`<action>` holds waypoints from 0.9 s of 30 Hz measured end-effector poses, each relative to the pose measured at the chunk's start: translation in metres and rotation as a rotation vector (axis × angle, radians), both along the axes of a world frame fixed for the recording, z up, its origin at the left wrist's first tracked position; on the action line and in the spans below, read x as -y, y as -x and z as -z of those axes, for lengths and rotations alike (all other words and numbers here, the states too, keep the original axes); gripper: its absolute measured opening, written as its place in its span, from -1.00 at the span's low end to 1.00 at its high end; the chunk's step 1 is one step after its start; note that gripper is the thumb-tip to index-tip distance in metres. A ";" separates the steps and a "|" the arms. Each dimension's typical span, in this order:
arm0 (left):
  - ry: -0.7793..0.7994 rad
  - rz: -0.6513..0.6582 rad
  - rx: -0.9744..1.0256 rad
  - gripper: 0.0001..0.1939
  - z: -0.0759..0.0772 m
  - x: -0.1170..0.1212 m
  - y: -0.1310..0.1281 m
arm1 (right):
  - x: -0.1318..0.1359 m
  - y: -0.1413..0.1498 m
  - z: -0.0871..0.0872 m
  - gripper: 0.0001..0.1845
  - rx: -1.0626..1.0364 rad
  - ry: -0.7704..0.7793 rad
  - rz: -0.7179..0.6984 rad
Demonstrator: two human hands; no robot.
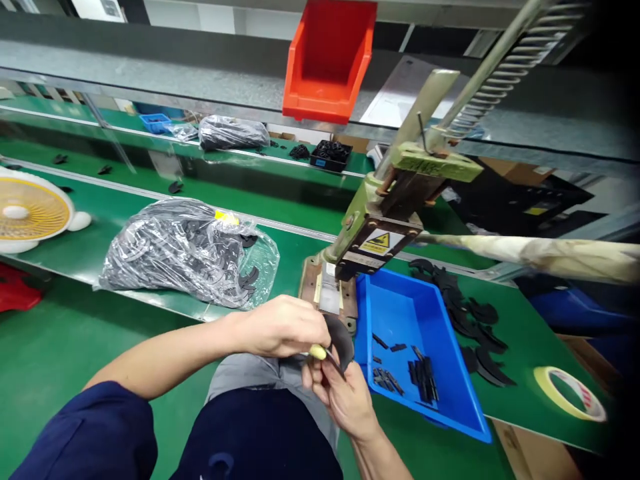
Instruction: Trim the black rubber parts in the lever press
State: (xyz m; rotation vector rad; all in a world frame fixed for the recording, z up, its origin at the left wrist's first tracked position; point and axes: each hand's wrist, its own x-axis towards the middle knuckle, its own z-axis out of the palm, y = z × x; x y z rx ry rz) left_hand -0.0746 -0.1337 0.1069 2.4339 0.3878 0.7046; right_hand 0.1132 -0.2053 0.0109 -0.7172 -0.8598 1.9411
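In front of my body, a curved black plastic piece [342, 341] is held between both hands. My left hand [287, 328] comes in from the left with its fingers closed at the piece's upper left side. A small yellow cover or tip [318, 351] shows at the end of one of its digits. From below, my right hand [345, 400] pinches the lower end of the same piece. Just beyond the hands stands a green hand press [373, 227] with a warning label, its metal base plate [330, 297] close to my left fingers.
Right of the press, a blue bin [400, 310] holds small black strips. Several curved black pieces [485, 360] and a tape roll [570, 393] lie farther right. At left are a plastic bag of black parts [180, 253] and a fan [33, 207]. An orange bin [327, 67] sits overhead.
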 end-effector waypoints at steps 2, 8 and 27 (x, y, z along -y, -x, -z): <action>0.038 -0.106 0.013 -0.75 -0.003 0.002 -0.004 | -0.005 -0.003 -0.005 -0.63 -0.012 -0.008 -0.029; 0.487 -0.297 0.167 -0.54 -0.003 -0.004 -0.004 | -0.016 -0.003 -0.017 -0.49 -0.117 -0.005 -0.188; 1.045 -0.512 0.227 -0.71 0.036 -0.016 -0.001 | -0.044 -0.017 -0.009 -0.71 0.542 -0.197 0.389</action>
